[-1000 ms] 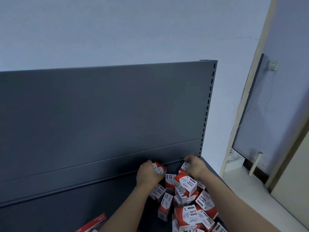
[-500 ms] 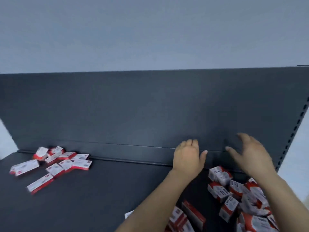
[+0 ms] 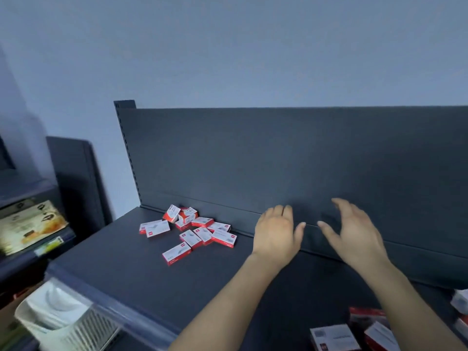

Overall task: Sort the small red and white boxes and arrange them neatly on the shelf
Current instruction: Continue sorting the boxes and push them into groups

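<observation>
A loose heap of several small flat red and white boxes [image 3: 192,230] lies at the back left of the dark grey shelf [image 3: 121,269]. My left hand [image 3: 277,234] hovers above the shelf's middle, fingers apart, holding nothing, to the right of that heap. My right hand [image 3: 354,233] is beside it, spread wide and empty, close to the shelf's back panel [image 3: 278,158]. More red and white boxes [image 3: 354,335] sit at the bottom right, partly cut off by the frame and by my right forearm.
A neighbouring shelf unit on the left holds printed packages [image 3: 30,226]. Below the shelf's front left corner stand white plastic containers [image 3: 58,317]. A pale wall rises behind the back panel.
The view has swung left from the right-hand pile toward the left end of the shelf. Both hands let go of boxes and now hover open and empty over the shelf's middle.
</observation>
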Demonstrator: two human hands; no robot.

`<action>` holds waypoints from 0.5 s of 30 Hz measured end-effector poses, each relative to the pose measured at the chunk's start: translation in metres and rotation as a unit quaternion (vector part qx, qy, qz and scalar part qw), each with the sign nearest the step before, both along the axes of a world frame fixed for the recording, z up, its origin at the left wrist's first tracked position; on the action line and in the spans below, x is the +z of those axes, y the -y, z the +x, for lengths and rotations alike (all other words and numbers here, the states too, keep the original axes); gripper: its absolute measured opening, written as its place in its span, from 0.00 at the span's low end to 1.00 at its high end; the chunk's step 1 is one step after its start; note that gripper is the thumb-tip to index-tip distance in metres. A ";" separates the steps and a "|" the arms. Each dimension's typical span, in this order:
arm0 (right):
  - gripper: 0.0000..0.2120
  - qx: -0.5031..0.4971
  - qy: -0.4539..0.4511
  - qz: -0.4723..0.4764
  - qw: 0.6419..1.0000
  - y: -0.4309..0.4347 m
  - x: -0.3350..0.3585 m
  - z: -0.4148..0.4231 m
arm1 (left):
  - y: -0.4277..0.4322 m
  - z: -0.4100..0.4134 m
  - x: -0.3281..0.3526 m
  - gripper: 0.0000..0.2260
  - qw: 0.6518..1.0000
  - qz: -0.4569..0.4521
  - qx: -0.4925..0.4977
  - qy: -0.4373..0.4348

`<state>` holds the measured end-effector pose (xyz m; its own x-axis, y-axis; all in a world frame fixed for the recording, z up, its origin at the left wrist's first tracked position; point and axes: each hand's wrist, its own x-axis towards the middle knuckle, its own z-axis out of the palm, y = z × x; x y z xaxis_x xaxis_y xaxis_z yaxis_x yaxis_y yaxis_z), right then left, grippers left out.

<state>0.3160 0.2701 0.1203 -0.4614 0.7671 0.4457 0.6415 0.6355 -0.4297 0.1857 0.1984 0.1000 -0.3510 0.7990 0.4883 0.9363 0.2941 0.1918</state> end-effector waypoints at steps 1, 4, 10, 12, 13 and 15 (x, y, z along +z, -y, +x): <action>0.27 0.007 0.000 0.002 1.000 0.006 -0.001 -0.020 | 0.006 -0.018 -0.001 0.22 1.000 0.004 -0.001 0.005; 0.27 0.019 0.004 -0.009 1.000 0.025 -0.008 -0.081 | 0.023 -0.079 -0.008 0.19 1.000 0.025 -0.005 0.000; 0.28 0.082 0.051 -0.042 0.994 0.063 -0.032 -0.199 | 0.076 -0.200 -0.022 0.16 0.999 -0.012 0.021 0.041; 0.28 0.133 0.090 -0.053 0.986 0.077 -0.040 -0.231 | 0.091 -0.235 -0.032 0.15 0.998 -0.025 0.039 0.047; 0.28 0.164 0.113 -0.059 0.978 0.083 -0.044 -0.246 | 0.096 -0.251 -0.037 0.16 0.997 -0.034 0.049 0.054; 0.27 0.223 0.161 -0.077 0.958 0.094 -0.053 -0.272 | 0.106 -0.279 -0.048 0.16 0.993 -0.057 0.068 0.072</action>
